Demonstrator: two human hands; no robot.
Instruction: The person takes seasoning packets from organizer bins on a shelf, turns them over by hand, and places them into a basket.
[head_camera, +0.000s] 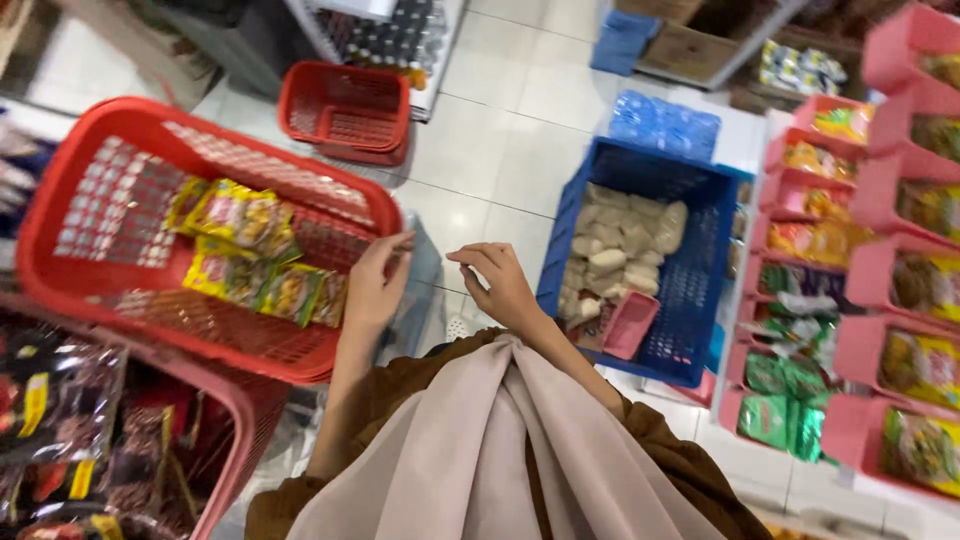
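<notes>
Left hand (372, 290) touches red basket (60, 250) rim; right hand (500, 285) hovers open.

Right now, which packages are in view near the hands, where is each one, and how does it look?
Yellow snack packets: flat, piled in the red basket beside the left hand.
Pale bags: lumpy, beige, in the blue crate to the side of the right hand.
Green packets: shiny, in low pink shelf bins.
Dark packets: glossy, lower left.

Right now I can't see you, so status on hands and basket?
Left hand on red basket rim, yellow packets inside. Right hand empty, midair. Nothing between them.
</notes>
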